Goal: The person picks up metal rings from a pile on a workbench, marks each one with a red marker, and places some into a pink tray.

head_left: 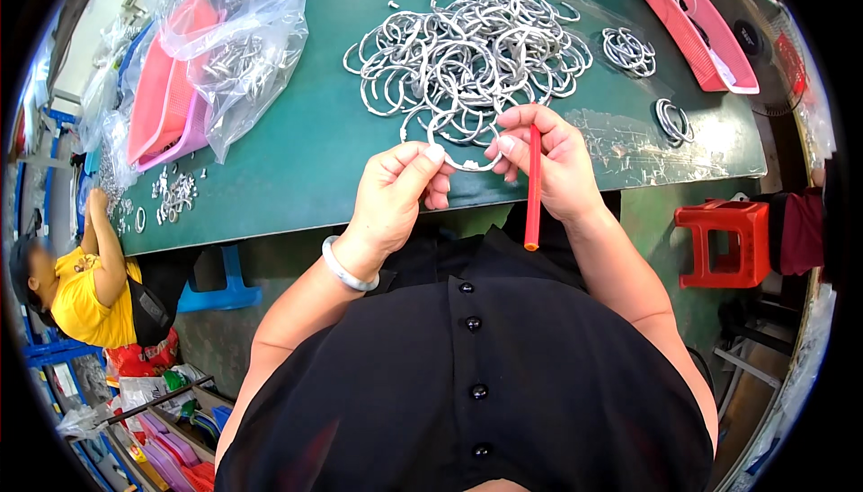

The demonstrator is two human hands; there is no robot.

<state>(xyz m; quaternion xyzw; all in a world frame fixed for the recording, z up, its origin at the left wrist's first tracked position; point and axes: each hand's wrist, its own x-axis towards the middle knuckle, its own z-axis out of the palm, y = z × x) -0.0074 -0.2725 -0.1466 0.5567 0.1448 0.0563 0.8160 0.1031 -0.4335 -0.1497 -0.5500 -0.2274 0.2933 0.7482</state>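
Observation:
Near the table's front edge, a silver-white metal bangle is held upright between my two hands. My left hand is closed, pinching the bangle's left side between thumb and fingers. My right hand is closed too, with its fingertips at the bangle's right side. A slim red pencil is tucked in the right hand and points down toward me. Just beyond my hands lies a large tangled pile of similar bangles. My fingers partly hide the held bangle's sides.
Smaller bundles of bangles lie to the right on the green table. A pink basket is at far right, a plastic bag of metal parts at left. A co-worker sits left; a red stool stands right.

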